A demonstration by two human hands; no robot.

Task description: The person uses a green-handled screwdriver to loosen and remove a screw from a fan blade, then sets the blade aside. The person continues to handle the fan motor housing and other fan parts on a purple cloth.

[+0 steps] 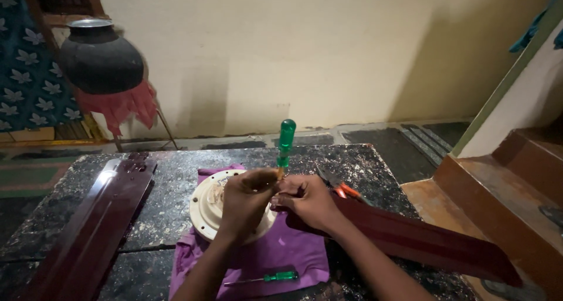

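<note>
A cream round fan motor housing (204,206) lies on a purple cloth (275,255) on a dark speckled table (176,178). A green-handled screwdriver (285,141) stands upright above it, its shaft between my two hands. My left hand (246,198) pinches the shaft over the housing. My right hand (306,200) rests beside it, fingers curled at the shaft and on the root of a maroon fan blade (428,239) that stretches to the right.
A second maroon fan blade (94,225) lies along the table's left side. A small green screwdriver (267,277) rests on the cloth near me. Orange-handled pliers (340,186) lie behind my right hand. A black pot (101,58) stands far left; steps (510,184) rise at right.
</note>
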